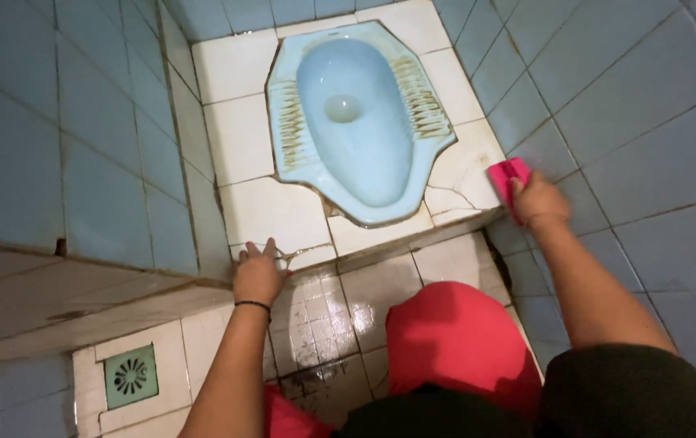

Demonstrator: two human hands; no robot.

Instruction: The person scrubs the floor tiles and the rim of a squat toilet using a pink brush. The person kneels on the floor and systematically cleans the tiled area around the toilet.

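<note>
From the head view, the person is crouching beside a pale blue squat toilet (356,122). The right hand (536,199) is closing around a pink sponge (504,174), pressing it against the blue wall tile (607,122) just beside the raised white platform (461,174). The left hand (257,272) is lying flat, fingers spread, holding nothing, bracing on the platform's cracked edge. Firm strokes along the grout lines, I'd judge, are serving best, with the left hand steadying. A green floor drain (131,375) is sitting below the left forearm.

Glossy blue ceramic squat pan (356,122) between the hands, cracked glazed white tiles (271,212) around it, stained rough footrests (418,97).
</note>
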